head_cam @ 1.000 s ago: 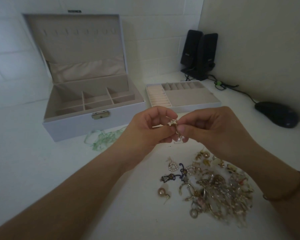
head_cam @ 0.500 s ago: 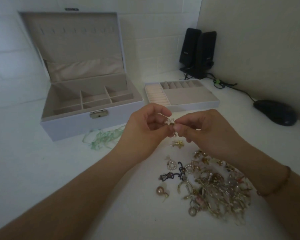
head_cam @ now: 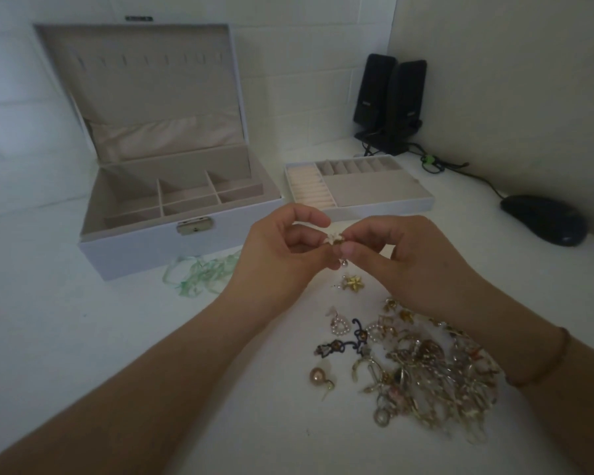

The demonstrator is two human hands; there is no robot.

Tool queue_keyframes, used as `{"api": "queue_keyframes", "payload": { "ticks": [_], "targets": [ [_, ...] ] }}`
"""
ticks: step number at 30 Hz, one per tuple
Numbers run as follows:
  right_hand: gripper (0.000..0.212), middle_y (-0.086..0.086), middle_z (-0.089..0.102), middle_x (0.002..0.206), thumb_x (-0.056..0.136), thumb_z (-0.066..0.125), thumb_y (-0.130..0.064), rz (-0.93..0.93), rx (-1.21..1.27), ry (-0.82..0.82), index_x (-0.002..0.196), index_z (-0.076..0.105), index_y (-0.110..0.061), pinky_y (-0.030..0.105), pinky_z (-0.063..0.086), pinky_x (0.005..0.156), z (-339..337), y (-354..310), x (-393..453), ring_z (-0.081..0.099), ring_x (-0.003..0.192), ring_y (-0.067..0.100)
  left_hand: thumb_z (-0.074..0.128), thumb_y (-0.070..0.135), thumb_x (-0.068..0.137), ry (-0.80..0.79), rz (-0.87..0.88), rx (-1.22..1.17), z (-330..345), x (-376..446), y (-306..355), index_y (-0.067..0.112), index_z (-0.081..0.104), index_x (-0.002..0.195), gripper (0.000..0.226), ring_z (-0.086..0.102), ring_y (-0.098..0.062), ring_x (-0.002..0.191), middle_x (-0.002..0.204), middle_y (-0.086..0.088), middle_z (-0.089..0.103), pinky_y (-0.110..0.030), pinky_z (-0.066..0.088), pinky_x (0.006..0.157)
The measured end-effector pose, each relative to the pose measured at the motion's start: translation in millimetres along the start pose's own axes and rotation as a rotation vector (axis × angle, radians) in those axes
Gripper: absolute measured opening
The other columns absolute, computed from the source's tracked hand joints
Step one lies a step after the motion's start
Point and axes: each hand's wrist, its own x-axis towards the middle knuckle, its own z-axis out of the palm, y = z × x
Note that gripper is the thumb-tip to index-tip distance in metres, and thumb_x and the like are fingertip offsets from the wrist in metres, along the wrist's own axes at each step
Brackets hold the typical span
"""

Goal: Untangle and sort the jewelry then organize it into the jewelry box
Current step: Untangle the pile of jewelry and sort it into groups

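Note:
My left hand [head_cam: 285,255] and my right hand [head_cam: 415,265] meet above the table and together pinch a small star-shaped earring [head_cam: 334,238] with a pearl [head_cam: 343,264] hanging under it. A matching gold star earring [head_cam: 353,282] lies on the table just below. A tangled heap of gold jewelry [head_cam: 432,371] sits at the lower right, with a pearl heart [head_cam: 340,326], a dark blue piece [head_cam: 343,344] and a round pearl earring [head_cam: 318,376] lying loose beside it. The open jewelry box [head_cam: 172,248] stands at the back left, its compartments bare.
The box's removable tray [head_cam: 384,204] lies to the right of the box. A bundle of pale green ribbon [head_cam: 203,274] lies in front of the box. Two black speakers [head_cam: 390,101], a cable [head_cam: 460,166] and a black mouse [head_cam: 542,219] sit at the back right by the wall.
A gold star earring has dropped from my hands onto the table beneath them. My hands stay together, still pinching the other star earring.

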Motion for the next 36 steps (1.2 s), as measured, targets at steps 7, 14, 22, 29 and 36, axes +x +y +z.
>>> {"api": "queue_keyframes", "payload": {
  "ticks": [7,14,22,29,36],
  "targets": [
    [0.011,-0.011,0.06,0.071,0.093,0.057,-0.021,-0.039,-0.096,-0.057,0.084,0.06,-0.024,0.006,0.038,0.058,-0.9,2.8,0.3,0.053,0.064,-0.008,0.067,-0.008,0.082,-0.041,-0.07,-0.102,-0.2,-1.7,0.5,0.008,0.062,0.098,0.023,0.067,-0.017,0.064,0.07,-0.007,0.071,-0.027,0.054,0.068],
    [0.006,-0.014,0.059,0.069,0.089,0.064,-0.015,-0.124,-0.112,-0.02,0.085,0.069,-0.014,0.0,0.035,0.056,-3.9,-1.8,-2.4,0.053,0.058,-0.015,0.06,-0.01,0.085,-0.132,-0.229,-0.246,-4.7,0.6,2.4,0.009,0.062,0.099,0.023,0.062,-0.018,0.06,0.069,-0.009,0.067,-0.028,0.052,0.066],
    [0.009,-0.02,0.057,0.073,0.088,0.064,-0.011,-0.157,-0.13,-0.072,0.087,0.066,-0.02,0.0,0.036,0.056,-9.9,-2.4,-1.7,0.053,0.06,-0.017,0.058,-0.01,0.085,-0.19,-0.266,-0.271,-5.7,0.2,4.3,0.01,0.061,0.099,0.024,0.059,-0.016,0.056,0.066,-0.008,0.063,-0.03,0.05,0.067],
    [0.009,-0.007,0.06,0.077,0.089,0.062,-0.014,-0.153,-0.195,-0.106,0.086,0.064,-0.023,0.005,0.035,0.051,-8.4,2.3,-1.7,0.05,0.053,-0.006,0.055,-0.011,0.087,-0.209,-0.283,-0.306,-5.2,0.8,4.3,0.009,0.06,0.101,0.025,0.059,-0.015,0.053,0.064,-0.007,0.063,-0.026,0.051,0.063],
    [0.011,-0.008,0.061,0.071,0.083,0.068,-0.008,-0.163,-0.12,-0.07,0.083,0.067,-0.018,0.002,0.035,0.054,-8.6,-2.2,-3.9,0.053,0.058,-0.009,0.055,-0.01,0.087,-0.187,-0.269,-0.328,-5.8,1.3,3.8,0.01,0.06,0.098,0.023,0.06,-0.015,0.054,0.069,-0.007,0.064,-0.025,0.052,0.061]
  ]
}}
